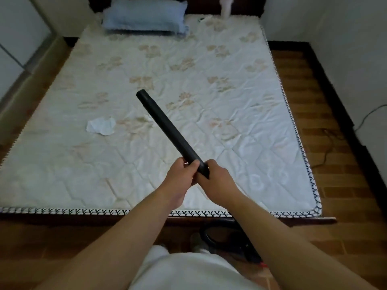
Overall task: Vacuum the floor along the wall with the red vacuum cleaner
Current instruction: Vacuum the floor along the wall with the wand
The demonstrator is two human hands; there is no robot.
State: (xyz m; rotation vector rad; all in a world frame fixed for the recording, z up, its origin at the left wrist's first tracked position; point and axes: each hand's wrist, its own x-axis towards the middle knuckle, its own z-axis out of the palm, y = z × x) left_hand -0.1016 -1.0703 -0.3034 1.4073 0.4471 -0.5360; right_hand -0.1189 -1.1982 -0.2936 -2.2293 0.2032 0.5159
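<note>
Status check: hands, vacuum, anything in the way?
Left hand and right hand both grip black vacuum tube above mattress. Vacuum cleaner at feet, mostly hidden. Bed ahead.

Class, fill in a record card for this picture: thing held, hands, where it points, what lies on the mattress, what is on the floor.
Held: black vacuum tube
Hands: left hand and right hand both grip its near end
Direction: far end points away and left, over the mattress
On mattress: blue pillow, crumpled white paper
Floor: dark cable right of the bed
</note>
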